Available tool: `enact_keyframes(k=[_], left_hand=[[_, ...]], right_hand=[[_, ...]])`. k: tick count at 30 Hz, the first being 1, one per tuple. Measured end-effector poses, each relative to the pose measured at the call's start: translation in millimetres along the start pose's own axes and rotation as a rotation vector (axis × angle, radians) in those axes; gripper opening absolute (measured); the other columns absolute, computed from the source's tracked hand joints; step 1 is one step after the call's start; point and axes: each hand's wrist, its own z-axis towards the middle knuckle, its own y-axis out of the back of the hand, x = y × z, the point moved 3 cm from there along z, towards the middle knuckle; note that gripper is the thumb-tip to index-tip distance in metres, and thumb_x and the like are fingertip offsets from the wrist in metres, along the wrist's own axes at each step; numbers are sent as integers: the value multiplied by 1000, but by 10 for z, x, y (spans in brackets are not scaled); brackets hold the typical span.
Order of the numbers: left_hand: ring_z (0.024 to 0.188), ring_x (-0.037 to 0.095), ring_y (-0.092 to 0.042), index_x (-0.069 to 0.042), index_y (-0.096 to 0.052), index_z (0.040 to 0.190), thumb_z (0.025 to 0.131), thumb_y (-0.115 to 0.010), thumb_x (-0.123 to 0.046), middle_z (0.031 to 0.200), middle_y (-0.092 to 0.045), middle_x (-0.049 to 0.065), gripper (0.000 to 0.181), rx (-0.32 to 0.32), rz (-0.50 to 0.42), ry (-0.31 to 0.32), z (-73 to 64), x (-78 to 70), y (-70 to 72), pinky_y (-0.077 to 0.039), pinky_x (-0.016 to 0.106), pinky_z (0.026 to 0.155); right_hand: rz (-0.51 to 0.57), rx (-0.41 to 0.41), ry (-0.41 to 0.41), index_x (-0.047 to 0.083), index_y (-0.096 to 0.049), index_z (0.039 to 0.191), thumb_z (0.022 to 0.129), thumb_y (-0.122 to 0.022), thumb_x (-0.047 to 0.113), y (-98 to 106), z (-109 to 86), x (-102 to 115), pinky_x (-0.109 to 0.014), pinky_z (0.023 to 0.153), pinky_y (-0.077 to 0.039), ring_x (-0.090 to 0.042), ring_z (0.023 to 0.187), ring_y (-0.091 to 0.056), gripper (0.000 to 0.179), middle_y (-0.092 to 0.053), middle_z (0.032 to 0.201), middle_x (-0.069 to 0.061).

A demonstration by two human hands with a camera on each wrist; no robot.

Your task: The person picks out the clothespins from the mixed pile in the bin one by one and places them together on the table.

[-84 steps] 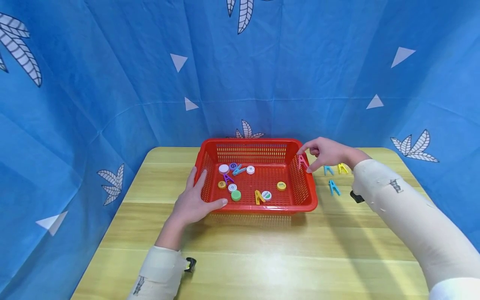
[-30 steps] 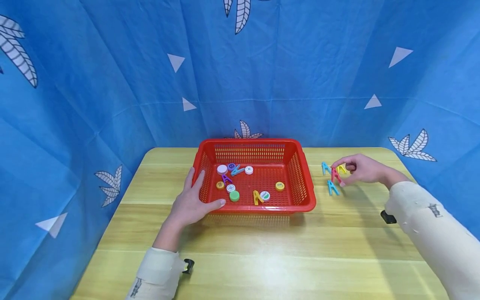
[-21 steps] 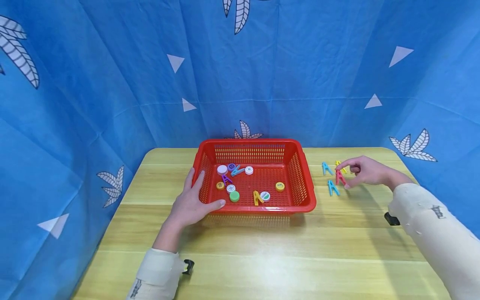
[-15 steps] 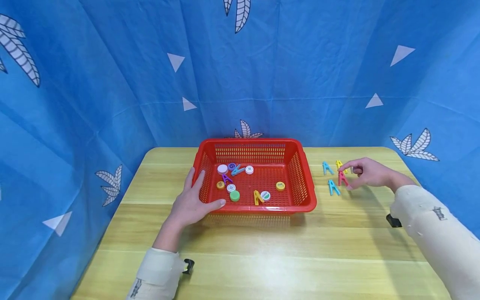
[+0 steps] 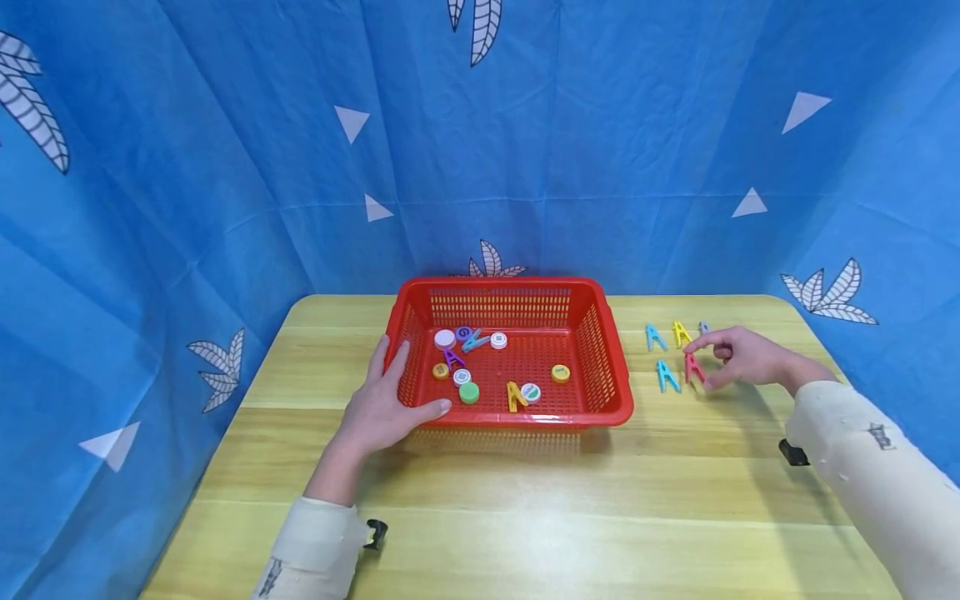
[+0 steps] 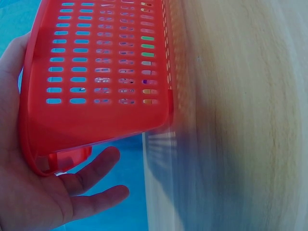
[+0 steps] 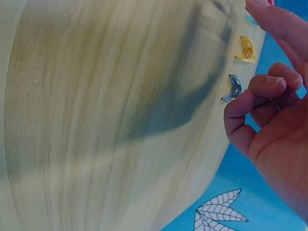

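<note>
My left hand (image 5: 378, 408) lies spread at the near left corner of the red basket (image 5: 517, 417), fingers fairly straight along the left rim and thumb on the front rim. In the left wrist view, two fingers (image 6: 98, 202) extend past the basket's outer wall. On the table to the right, my right hand (image 5: 746, 358) pinches a red clothespin (image 5: 693, 367) between thumb and index finger. Around it lie two blue clothespins (image 5: 667, 376), a yellow clothespin (image 5: 681, 334) and a greyish-purple clothespin (image 5: 703, 327), partly hidden by the hand.
Inside the basket are several bottle caps, among them a green cap (image 5: 468, 392) and a yellow cap (image 5: 560, 373). A purple clothespin (image 5: 453, 359), a blue clothespin (image 5: 475, 340) and an orange-yellow clothespin (image 5: 515, 396) lie there too. Blue cloth (image 5: 480, 150) hangs behind the wooden table (image 5: 510, 517).
My right hand has carried the red clothespin from the basket's right side to the table beside the other clothespins, then slightly nearer and rightward. The left hand stays at the basket.
</note>
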Motion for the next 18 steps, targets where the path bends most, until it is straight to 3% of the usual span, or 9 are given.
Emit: enact_keyframes(k=[18], left_hand=[[137, 35, -31, -22, -14, 162, 67, -81, -66, 166, -1, 4, 125, 1, 3, 11, -11, 9, -6, -56, 52, 82]], right_hand=[[-38, 12, -56, 0, -61, 132, 75, -88, 10, -55, 13, -152, -31, 56, -28, -20, 63, -31, 64, -29, 69, -1]])
